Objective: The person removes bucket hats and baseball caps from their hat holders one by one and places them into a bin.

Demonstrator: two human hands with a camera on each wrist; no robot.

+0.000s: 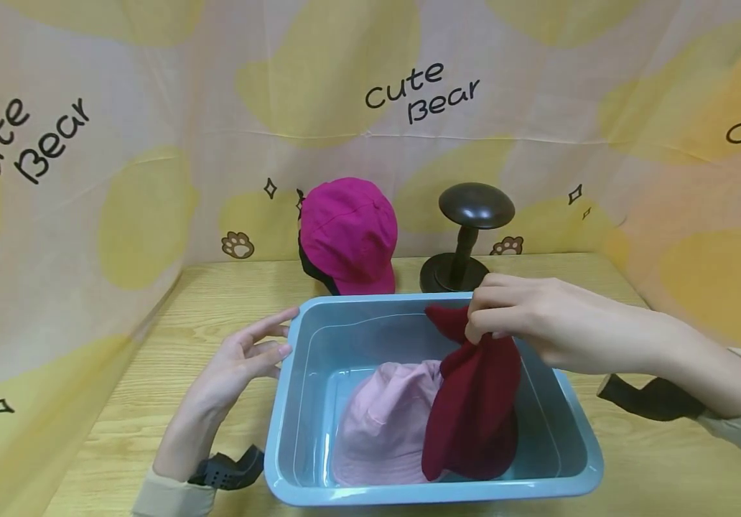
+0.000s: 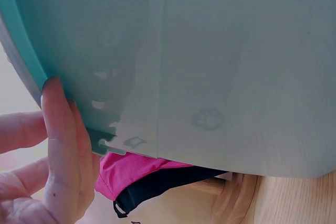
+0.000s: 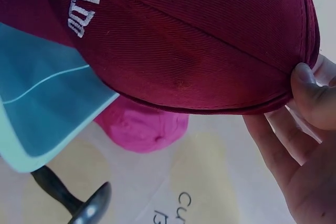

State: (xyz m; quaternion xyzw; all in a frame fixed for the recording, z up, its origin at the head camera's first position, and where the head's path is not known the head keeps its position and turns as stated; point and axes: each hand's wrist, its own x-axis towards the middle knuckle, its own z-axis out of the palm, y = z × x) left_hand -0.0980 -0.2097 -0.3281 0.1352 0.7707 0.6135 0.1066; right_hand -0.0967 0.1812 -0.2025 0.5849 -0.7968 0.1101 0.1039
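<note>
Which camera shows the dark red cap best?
The right wrist view: the dark red cap is close up, its white lettering visible. The head view shows it smaller, held by the right hand; the left wrist view misses it.

Obstacles around the blue rectangular plastic bin [image 1: 431, 493]: magenta fabric cap [image 1: 349, 233], eleven o'clock; black mushroom-shaped stand [image 1: 476, 208], twelve o'clock. Passage: narrow gap between them.

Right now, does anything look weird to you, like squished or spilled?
A little: the pale pink hat in the blue tub looks rumpled, creased and slumped instead of neat and round. It looks like soft cloth, so that's probably fine. I can't see anything spilled or broken.
</note>
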